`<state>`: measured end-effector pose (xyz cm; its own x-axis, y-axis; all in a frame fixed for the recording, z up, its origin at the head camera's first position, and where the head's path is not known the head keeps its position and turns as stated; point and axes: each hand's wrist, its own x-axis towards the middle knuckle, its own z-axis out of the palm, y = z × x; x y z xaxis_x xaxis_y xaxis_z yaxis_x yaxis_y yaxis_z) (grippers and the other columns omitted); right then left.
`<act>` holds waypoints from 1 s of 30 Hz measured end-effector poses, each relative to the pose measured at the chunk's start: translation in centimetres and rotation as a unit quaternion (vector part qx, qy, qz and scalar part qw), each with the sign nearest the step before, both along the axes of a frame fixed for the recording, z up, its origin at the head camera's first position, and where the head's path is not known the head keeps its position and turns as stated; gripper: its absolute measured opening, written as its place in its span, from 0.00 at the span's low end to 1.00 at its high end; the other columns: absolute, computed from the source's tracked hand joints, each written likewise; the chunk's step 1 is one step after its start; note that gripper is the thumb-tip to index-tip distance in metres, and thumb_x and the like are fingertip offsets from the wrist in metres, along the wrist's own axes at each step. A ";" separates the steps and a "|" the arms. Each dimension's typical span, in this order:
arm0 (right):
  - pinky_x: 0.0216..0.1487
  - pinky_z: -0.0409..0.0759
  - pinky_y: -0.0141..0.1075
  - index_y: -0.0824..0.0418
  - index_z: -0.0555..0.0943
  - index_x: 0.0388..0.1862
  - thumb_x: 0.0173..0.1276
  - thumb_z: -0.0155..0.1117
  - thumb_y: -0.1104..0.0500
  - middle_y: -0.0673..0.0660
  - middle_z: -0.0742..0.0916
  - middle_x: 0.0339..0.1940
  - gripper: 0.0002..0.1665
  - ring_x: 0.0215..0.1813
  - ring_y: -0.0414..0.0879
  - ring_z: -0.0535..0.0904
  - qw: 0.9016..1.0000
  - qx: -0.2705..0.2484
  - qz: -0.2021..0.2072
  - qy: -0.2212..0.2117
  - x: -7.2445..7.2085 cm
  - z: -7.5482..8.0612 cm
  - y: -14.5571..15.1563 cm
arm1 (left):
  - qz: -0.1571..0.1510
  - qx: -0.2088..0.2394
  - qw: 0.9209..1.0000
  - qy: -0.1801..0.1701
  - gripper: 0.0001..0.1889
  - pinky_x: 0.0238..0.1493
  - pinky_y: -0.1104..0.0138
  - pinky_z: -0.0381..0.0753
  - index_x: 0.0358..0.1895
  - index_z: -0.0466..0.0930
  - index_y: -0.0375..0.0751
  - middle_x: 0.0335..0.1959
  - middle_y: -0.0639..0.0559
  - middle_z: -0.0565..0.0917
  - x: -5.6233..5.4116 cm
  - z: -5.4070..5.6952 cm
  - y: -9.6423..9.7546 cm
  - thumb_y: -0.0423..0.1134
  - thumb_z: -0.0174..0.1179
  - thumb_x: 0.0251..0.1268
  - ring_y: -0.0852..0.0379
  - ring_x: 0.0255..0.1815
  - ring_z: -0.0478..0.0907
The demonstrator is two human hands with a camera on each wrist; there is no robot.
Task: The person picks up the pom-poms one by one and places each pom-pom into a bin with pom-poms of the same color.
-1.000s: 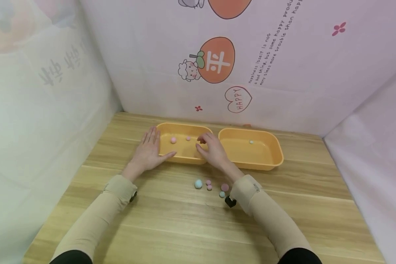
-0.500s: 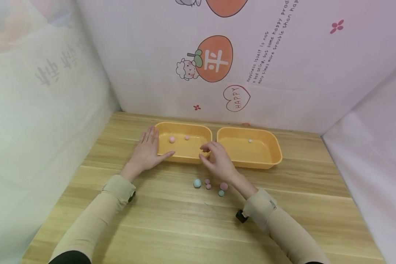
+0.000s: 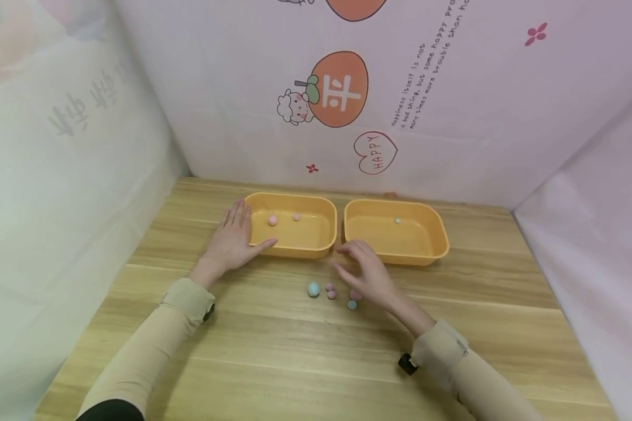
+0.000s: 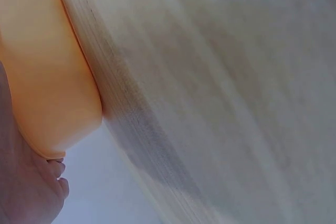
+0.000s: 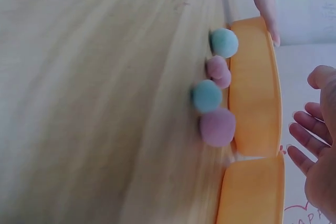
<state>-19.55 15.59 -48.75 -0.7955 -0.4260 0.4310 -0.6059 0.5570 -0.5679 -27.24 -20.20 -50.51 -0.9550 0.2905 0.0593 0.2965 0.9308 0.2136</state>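
Observation:
My left hand [image 3: 230,241] rests with straight fingers on the left end of the left yellow tray [image 3: 300,253], the thumb along its front rim. Two pink balls [image 3: 272,220] lie inside that tray. My right hand [image 3: 370,273] hovers in front of the gap between the trays, fingers loosely bent and nothing between them. Below it on the table are a light blue ball [image 3: 313,289], two small pink balls [image 3: 331,294], a smaller teal ball [image 3: 352,305] and a larger pink ball [image 5: 217,127], partly hidden by the hand in the head view.
The right yellow tray [image 3: 439,257] stands beside the left one and holds one tiny pale green ball [image 3: 397,221]. Both sit on a wooden table [image 3: 274,362]. A printed white cloth [image 3: 232,117] hangs behind, with more cloth at both sides.
My right hand has drawn back from over the left tray, moving right and toward me, over the loose balls. The left hand stays on the tray.

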 end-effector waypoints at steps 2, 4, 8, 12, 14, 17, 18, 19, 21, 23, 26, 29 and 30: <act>0.65 0.88 0.53 0.66 0.84 0.59 0.72 0.76 0.67 0.65 0.89 0.56 0.19 0.62 0.57 0.85 1.000 -0.002 0.001 0.003 0.5 -0.1 0.5 | 0.000 0.002 1.000 -0.003 0.68 0.95 0.43 0.40 0.88 0.39 0.24 0.92 0.27 0.39 0.0 0.0 0.0 0.85 0.41 0.72 0.33 0.95 0.36; 0.66 0.88 0.54 0.67 0.84 0.61 0.71 0.77 0.67 0.64 0.89 0.57 0.21 0.62 0.57 0.86 1.000 -0.001 0.002 0.003 0.9 -0.3 1.1 | 0.000 0.003 1.000 -0.003 0.68 0.95 0.42 0.40 0.88 0.39 0.24 0.92 0.28 0.39 0.0 0.0 0.0 0.85 0.41 0.72 0.33 0.95 0.37; 0.66 0.88 0.56 0.68 0.84 0.62 0.70 0.78 0.67 0.62 0.89 0.58 0.23 0.63 0.57 0.86 1.000 0.005 -0.001 -0.001 1.7 -0.7 2.1 | 0.003 0.001 1.000 -0.002 0.68 0.95 0.43 0.40 0.89 0.40 0.25 0.92 0.28 0.40 0.0 0.0 0.1 0.86 0.40 0.72 0.34 0.95 0.37; 0.67 0.87 0.56 0.69 0.84 0.63 0.69 0.79 0.66 0.61 0.89 0.59 0.25 0.65 0.58 0.85 1.000 0.017 -0.006 -0.017 2.4 -1.2 3.0 | 0.002 0.003 1.000 -0.004 0.68 0.95 0.43 0.39 0.89 0.40 0.24 0.92 0.28 0.40 0.0 0.0 0.1 0.86 0.40 0.72 0.34 0.95 0.36; 0.69 0.86 0.56 0.68 0.83 0.65 0.70 0.79 0.66 0.60 0.88 0.61 0.26 0.66 0.57 0.85 0.999 0.022 -0.012 -0.041 2.7 -1.4 3.4 | 0.001 0.007 1.000 -0.005 0.68 0.95 0.43 0.39 0.89 0.40 0.24 0.92 0.28 0.39 0.0 0.0 0.1 0.86 0.41 0.72 0.34 0.95 0.36; 0.71 0.85 0.57 0.67 0.83 0.67 0.72 0.78 0.63 0.60 0.88 0.64 0.27 0.69 0.57 0.84 0.997 0.031 -0.019 -0.073 3.1 -1.6 4.0 | 0.001 0.007 1.000 -0.004 0.68 0.95 0.43 0.39 0.88 0.40 0.24 0.92 0.28 0.39 0.0 0.0 0.1 0.86 0.41 0.72 0.34 0.95 0.36; 0.72 0.85 0.58 0.67 0.82 0.68 0.73 0.78 0.62 0.60 0.88 0.64 0.27 0.70 0.57 0.84 0.996 0.035 -0.022 -0.082 3.2 -1.7 4.1 | 0.001 0.006 1.000 -0.003 0.68 0.95 0.43 0.39 0.88 0.40 0.24 0.92 0.28 0.39 -0.1 0.0 0.1 0.86 0.41 0.72 0.34 0.95 0.36; 0.73 0.84 0.58 0.66 0.82 0.68 0.74 0.77 0.61 0.60 0.87 0.65 0.27 0.70 0.57 0.83 0.995 0.039 -0.024 -0.089 3.3 -1.8 4.2 | 0.002 0.005 1.000 -0.002 0.68 0.95 0.43 0.40 0.89 0.40 0.24 0.92 0.28 0.39 -0.1 0.0 0.1 0.86 0.40 0.72 0.34 0.95 0.36; 0.74 0.83 0.59 0.66 0.82 0.69 0.75 0.77 0.59 0.60 0.87 0.66 0.28 0.71 0.58 0.83 0.994 0.046 -0.025 -0.095 3.5 -1.9 4.4 | 0.002 0.002 1.000 -0.001 0.68 0.95 0.42 0.40 0.89 0.40 0.24 0.92 0.27 0.40 -0.1 0.0 0.1 0.86 0.40 0.72 0.33 0.95 0.36; 0.74 0.83 0.60 0.66 0.82 0.69 0.75 0.77 0.58 0.60 0.87 0.66 0.28 0.71 0.59 0.83 0.994 0.049 -0.026 -0.097 3.6 -2.0 4.6 | 0.002 0.004 1.000 -0.002 0.68 0.95 0.42 0.41 0.89 0.40 0.24 0.92 0.27 0.40 -0.1 0.1 0.1 0.85 0.41 0.72 0.34 0.95 0.36; 0.74 0.83 0.60 0.67 0.82 0.67 0.74 0.78 0.59 0.60 0.88 0.65 0.27 0.70 0.59 0.84 0.994 0.053 -0.024 -0.091 3.8 -2.2 4.8 | 0.002 0.004 1.000 -0.004 0.67 0.95 0.42 0.42 0.89 0.40 0.24 0.92 0.27 0.40 -0.1 0.2 0.1 0.84 0.42 0.73 0.34 0.95 0.36; 0.73 0.84 0.60 0.68 0.83 0.65 0.72 0.79 0.60 0.61 0.89 0.63 0.26 0.68 0.59 0.85 0.995 0.059 -0.018 -0.076 3.9 -2.6 5.0 | 0.002 0.005 1.000 -0.006 0.66 0.95 0.42 0.43 0.89 0.40 0.24 0.92 0.27 0.40 0.0 0.3 0.1 0.84 0.43 0.73 0.34 0.95 0.36; 0.72 0.85 0.59 0.68 0.84 0.64 0.72 0.79 0.61 0.61 0.89 0.63 0.25 0.67 0.59 0.86 0.995 0.061 -0.016 -0.071 3.9 -2.7 5.0 | 0.002 0.006 1.000 -0.006 0.66 0.95 0.43 0.43 0.89 0.41 0.24 0.92 0.28 0.41 0.0 0.3 0.1 0.84 0.43 0.73 0.35 0.95 0.36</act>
